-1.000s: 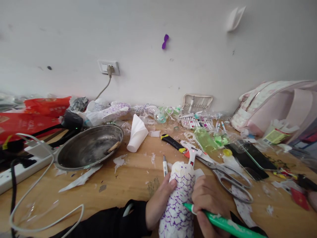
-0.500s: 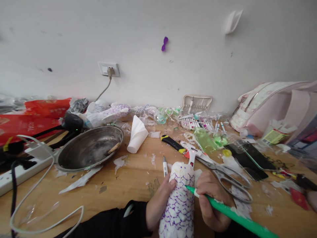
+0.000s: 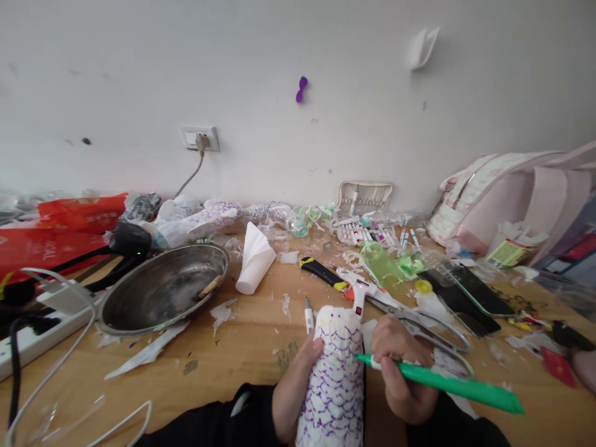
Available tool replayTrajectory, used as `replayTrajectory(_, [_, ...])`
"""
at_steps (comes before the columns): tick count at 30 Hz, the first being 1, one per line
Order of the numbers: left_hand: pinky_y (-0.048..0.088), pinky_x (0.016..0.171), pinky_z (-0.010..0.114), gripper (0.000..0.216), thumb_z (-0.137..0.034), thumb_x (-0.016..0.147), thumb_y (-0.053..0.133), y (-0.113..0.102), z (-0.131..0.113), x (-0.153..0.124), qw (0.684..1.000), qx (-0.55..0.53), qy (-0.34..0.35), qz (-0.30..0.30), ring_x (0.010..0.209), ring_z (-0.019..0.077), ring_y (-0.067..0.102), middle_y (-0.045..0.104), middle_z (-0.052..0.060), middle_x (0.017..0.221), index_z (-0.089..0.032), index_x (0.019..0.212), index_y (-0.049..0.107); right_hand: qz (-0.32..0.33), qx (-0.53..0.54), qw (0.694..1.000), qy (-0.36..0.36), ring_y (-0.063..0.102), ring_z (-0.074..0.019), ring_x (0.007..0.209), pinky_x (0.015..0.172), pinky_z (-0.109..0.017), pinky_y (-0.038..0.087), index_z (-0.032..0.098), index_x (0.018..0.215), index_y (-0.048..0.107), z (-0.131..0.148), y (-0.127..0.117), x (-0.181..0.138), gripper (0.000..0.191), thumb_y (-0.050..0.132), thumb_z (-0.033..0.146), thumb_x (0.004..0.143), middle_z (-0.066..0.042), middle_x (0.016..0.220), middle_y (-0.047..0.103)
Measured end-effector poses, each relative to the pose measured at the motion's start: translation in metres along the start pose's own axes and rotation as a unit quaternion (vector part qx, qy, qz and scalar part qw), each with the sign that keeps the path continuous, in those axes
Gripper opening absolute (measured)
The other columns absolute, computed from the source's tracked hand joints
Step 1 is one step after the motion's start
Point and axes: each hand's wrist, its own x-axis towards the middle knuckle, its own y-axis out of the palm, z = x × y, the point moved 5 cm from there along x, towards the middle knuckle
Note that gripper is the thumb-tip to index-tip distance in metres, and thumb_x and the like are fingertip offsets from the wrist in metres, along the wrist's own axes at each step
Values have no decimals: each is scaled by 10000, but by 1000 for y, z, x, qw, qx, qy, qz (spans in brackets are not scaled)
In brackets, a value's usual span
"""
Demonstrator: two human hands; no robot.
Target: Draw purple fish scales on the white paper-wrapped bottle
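Observation:
My left hand [image 3: 298, 379] is wrapped round the left side of a white paper-covered roll [image 3: 333, 385], thumb on its front. Rows of purple scale-like arcs run over the roll, and its lower end is cut off by the frame. In my right hand [image 3: 404, 369] is a long green pen [image 3: 459, 385], pinched near its tip. That tip points left and lies at the roll's right edge; whether it touches the paper I cannot tell. A white marker [image 3: 308, 315] lies just beyond my left thumb. Behind the roll's top is a white glue gun [image 3: 359, 292].
Scissors [image 3: 447, 347] lie beyond my right hand, with a utility knife [image 3: 321, 273] further back. On the left are a metal pan [image 3: 112, 310], a power strip [image 3: 13, 357] and loose cables. A paper cone [image 3: 255, 261], phones [image 3: 459, 304] and a pink bag [image 3: 493, 198] stand or lie around.
The pen's tip has shifted slightly right across the roll, and its back end has swung up, so the pen lies more level. My left hand keeps its hold. The camera view has tilted slightly.

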Motion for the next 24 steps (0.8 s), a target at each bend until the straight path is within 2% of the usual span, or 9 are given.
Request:
replayTrajectory(3, [224, 1085, 449, 481, -485, 805, 507, -5, 9, 1, 998, -44, -46, 18, 1135, 298, 539, 702, 113, 1003, -128, 1101, 634, -51, 58, 997, 25, 449, -153, 557, 516, -301, 366, 201, 750, 468, -5, -4, -2, 146, 362, 170, 845, 22, 571, 432])
replayTrajectory(5, [207, 1093, 437, 503, -508, 807, 486, -7, 13, 1, 994, -68, -67, 45, 1152, 295, 526, 701, 118, 1009, -114, 1073, 651, -43, 56, 997, 18, 471, -154, 573, 519, -302, 389, 198, 795, 490, -2, -3, 1, 126, 377, 165, 838, 12, 604, 472])
replayTrajectory(7, [197, 1099, 417, 467, -476, 825, 475, -10, 12, 2, 994, -80, -54, 49, 1175, 281, 509, 696, 108, 1033, -119, 1060, 661, -15, 26, 1000, 4, 486, -155, 585, 534, -307, 402, 196, 804, 507, 3, 0, 3, 125, 399, 134, 813, 3, 624, 507])
replayTrajectory(9, [200, 1098, 399, 407, -430, 844, 468, -13, 9, 3, 996, -77, -33, 18, 1175, 265, 508, 700, 88, 1027, -134, 1033, 674, -9, 11, 1000, 3, 472, -149, 571, 528, -301, 388, 197, 770, 500, 4, 0, 4, 131, 403, 112, 797, 10, 606, 497])
replayTrajectory(11, [208, 1094, 381, 355, -396, 853, 471, -16, 6, 4, 997, -66, -21, -33, 1149, 251, 527, 713, 62, 984, -152, 986, 692, -31, 25, 999, 18, 450, -142, 559, 516, -291, 371, 199, 744, 478, 1, -3, 2, 133, 393, 114, 799, 20, 590, 467])
replayTrajectory(15, [233, 1080, 339, 229, -331, 816, 546, -16, -5, 4, 994, -31, 38, -103, 1030, 224, 586, 726, 20, 844, -183, 825, 720, -49, 37, 998, 26, 468, -144, 596, 536, -293, 403, 194, 788, 487, -2, -6, 0, 128, 391, 110, 792, 14, 630, 475])
replayTrajectory(18, [268, 1060, 370, 209, -340, 772, 581, -10, -12, 4, 991, -17, 78, -104, 985, 245, 592, 711, 22, 763, -181, 756, 716, -10, 10, 1000, 2, 498, -149, 601, 533, -292, 420, 192, 822, 503, 6, -2, 5, 157, 409, 85, 756, 5, 640, 511])
replayTrajectory(20, [291, 1044, 401, 205, -356, 751, 589, -6, -15, 3, 992, -11, 81, -95, 989, 262, 583, 697, 17, 733, -192, 747, 712, 6, -4, 1000, -11, 505, -149, 580, 523, -290, 420, 195, 814, 505, 11, -1, 9, 166, 412, 77, 742, 5, 625, 523])
replayTrajectory(24, [283, 1057, 360, 190, -346, 749, 586, -1, -24, -1, 990, 18, 89, -108, 1018, 245, 563, 684, -5, 704, -230, 643, 693, -16, 0, 1000, -16, 485, -141, 535, 500, -278, 409, 204, 794, 499, 15, -5, 12, 171, 411, 71, 731, 21, 579, 493])
